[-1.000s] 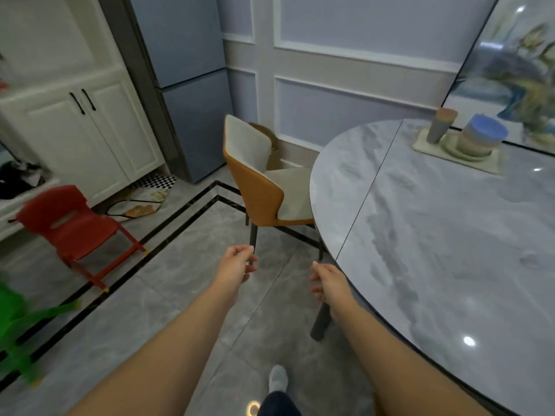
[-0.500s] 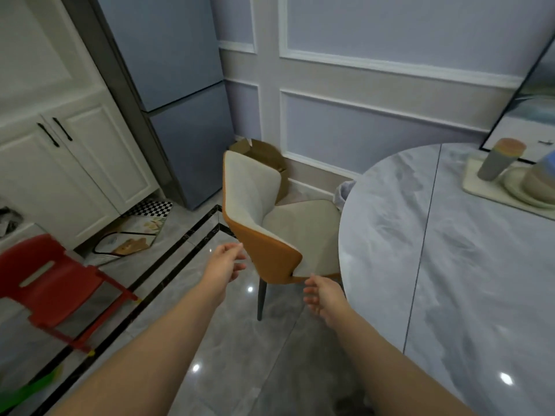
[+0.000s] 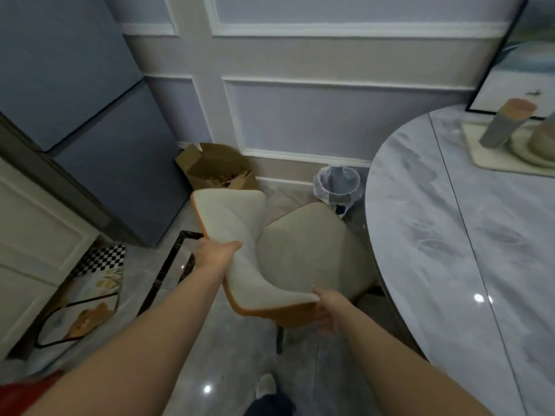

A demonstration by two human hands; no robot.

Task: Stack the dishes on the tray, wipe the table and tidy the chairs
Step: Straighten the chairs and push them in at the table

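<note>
An orange chair with cream cushions (image 3: 300, 253) stands beside the round grey marble table (image 3: 450, 250), its seat partly under the table edge. My left hand (image 3: 214, 255) grips the far edge of the chair's backrest, fingers hidden behind it. My right hand (image 3: 326, 313) grips the near end of the backrest, thumb on top. At the table's far right a cream tray (image 3: 480, 154) carries a grey cup with an orange rim (image 3: 504, 124) and stacked plates (image 3: 537, 148), cut off by the frame edge.
An open cardboard box (image 3: 216, 166) and a small bin lined with a plastic bag (image 3: 338, 183) stand against the panelled wall. A blue-grey fridge (image 3: 90, 115) and white cabinet (image 3: 27, 235) lie left. Floor mats (image 3: 90, 289) lie by the cabinet. A red chair corner (image 3: 27, 391) shows bottom left.
I have stepped up to the chair. Both hands, which hung free in front of it, now hold the backrest at either end. The view has tipped further down.
</note>
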